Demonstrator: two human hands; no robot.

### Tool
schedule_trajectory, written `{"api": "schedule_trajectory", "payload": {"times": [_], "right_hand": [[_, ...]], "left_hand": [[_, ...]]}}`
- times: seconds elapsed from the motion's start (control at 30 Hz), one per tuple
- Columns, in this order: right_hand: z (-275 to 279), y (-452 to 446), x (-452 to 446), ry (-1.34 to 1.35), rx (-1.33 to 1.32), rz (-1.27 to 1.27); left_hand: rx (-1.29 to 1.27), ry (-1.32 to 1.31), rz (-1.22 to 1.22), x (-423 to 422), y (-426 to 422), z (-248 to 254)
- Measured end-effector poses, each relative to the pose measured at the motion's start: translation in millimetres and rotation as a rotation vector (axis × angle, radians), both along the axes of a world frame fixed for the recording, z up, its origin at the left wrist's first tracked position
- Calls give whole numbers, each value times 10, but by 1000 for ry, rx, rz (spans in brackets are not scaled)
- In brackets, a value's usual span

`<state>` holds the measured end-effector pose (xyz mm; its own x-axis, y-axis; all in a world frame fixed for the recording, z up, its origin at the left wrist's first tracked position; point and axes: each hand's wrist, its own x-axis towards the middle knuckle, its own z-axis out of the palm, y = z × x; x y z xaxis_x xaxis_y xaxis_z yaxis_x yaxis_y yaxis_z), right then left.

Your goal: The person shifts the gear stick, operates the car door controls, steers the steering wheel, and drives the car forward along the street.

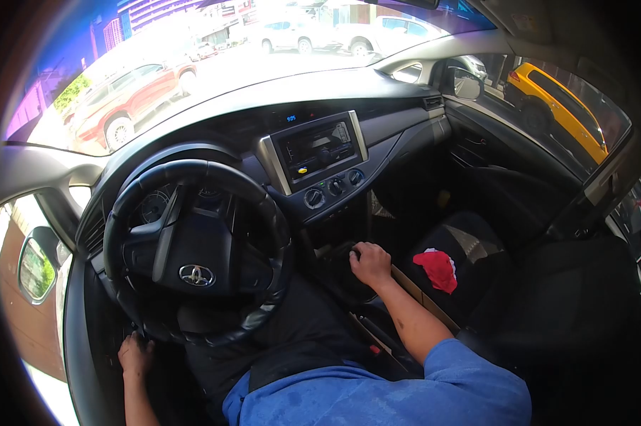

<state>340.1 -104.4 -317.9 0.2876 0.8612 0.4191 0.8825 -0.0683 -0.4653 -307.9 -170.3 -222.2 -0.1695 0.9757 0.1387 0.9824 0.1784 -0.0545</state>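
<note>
My right hand [371,264] is closed over the top of the gear lever, whose dark knob shows only slightly past the fingers. The dark gear lever boot [338,273] lies below it, on the center console. Down at the left, below the steering wheel rim [283,234], my left hand [134,355] has its fingers curled beside the lower dash and door. Whatever those fingers grip is dark and hidden. Neither hand touches the wheel, which has a leather-like cover.
A red and white cloth [437,270] lies on the passenger seat [477,238]. The head unit [317,150] sits mid-dash above round climate knobs [336,186]. Outside are a red pickup [132,99], white vehicles [296,34] and a yellow car [558,110]. The left side mirror [38,268] shows greenery.
</note>
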Motion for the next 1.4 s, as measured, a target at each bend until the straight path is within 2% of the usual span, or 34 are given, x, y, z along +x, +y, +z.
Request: {"api": "schedule_trajectory", "payload": {"times": [0.03, 0.1, 0.17, 0.23, 0.3, 0.37, 0.43, 0.47, 0.5, 0.57, 0.6, 0.7, 0.77, 0.8, 0.9, 1.0, 1.07, 1.17, 1.23, 1.33, 1.4], "right_hand": [[21, -20, -4, 11, -8, -4], [81, -60, -12, 128, -27, 46], [162, -41, 143, 287, 1, 105], [170, -74, 393, 482, 53, 196], [218, -204, 843, 344, 71, 122], [174, -411, 1354, 299, 1, -12], [-11, -706, 1900, 330, -164, -209], [-167, -843, 2181, 329, -250, -306], [-398, -988, 2427, 321, -300, -382], [-709, -1065, 2766, 346, -359, -497], [-792, -1069, 2824, 383, -380, -530], [-836, -1095, 2667, 142, -449, -395], [-857, -1090, 2630, 74, -537, -369], [-866, -1114, 2602, 42, -587, -354], [-698, -1212, 2549, 231, -686, -331], [-280, -1535, 2268, 346, -502, -429], [48, -1794, 2140, 580, -494, -468], [-15, -2030, 2205, 756, -397, -583], [50, -2067, 2186, 568, -253, -517], [72, -2025, 2159, 399, -164, -463], [26, -2051, 2155, 377, -189, -429]], "left_hand": [[28, 14, -26, -30, -11, -21], [129, -158, -100, -52, 85, 71], [253, -538, -227, 46, 341, 451], [487, -747, -220, 48, 689, 998], [619, -803, -374, 528, 974, 1762], [528, -903, -543, 1517, 1110, 2483], [330, -551, -586, 2527, 1207, 2931], [290, -407, -694, 2813, 1404, 2968], [136, -176, -577, 3170, 1430, 3065], [-14, 67, -538, 3655, 1481, 2969], [-76, 104, -506, 3744, 1549, 2912], [-187, 187, -426, 3947, 1770, 2782], [-207, 199, -375, 3966, 1811, 2647], [-94, 264, -412, 3924, 1768, 2527], [165, 279, -420, 3907, 1662, 2365], [192, 288, -466, 3883, 1711, 2264], [273, 272, -525, 3917, 1707, 2233], [499, 245, -640, 3773, 1750, 1994], [607, 241, -679, 3760, 1734, 2012], [-171, 497, -315, 4211, 1541, 2539], [-164, 560, -467, 3829, 1745, 2336]]}}
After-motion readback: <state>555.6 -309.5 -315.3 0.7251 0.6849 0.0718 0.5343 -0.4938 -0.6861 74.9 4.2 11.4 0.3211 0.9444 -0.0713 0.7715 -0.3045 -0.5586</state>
